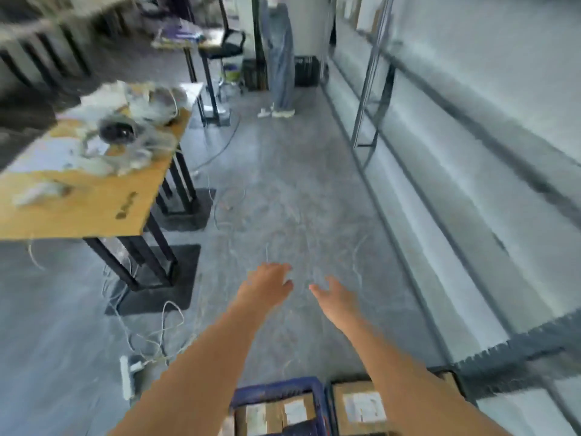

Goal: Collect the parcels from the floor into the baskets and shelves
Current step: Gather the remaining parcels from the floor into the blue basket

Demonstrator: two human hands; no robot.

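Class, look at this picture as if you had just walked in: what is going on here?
A person stretches both bare arms forward over a grey floor; the left hand and right hand are open and hold nothing. Just below the arms, a blue basket already holds labelled cardboard parcels, with another parcel beside it. A wooden table with clutter stands to the left, loose cables trail across the floor, and another person stands further off. The picture is blurred.

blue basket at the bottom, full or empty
Holding parcels: the blue basket shows brown boxes with white labels inside. How full it is cannot be told; the frame cuts it off.
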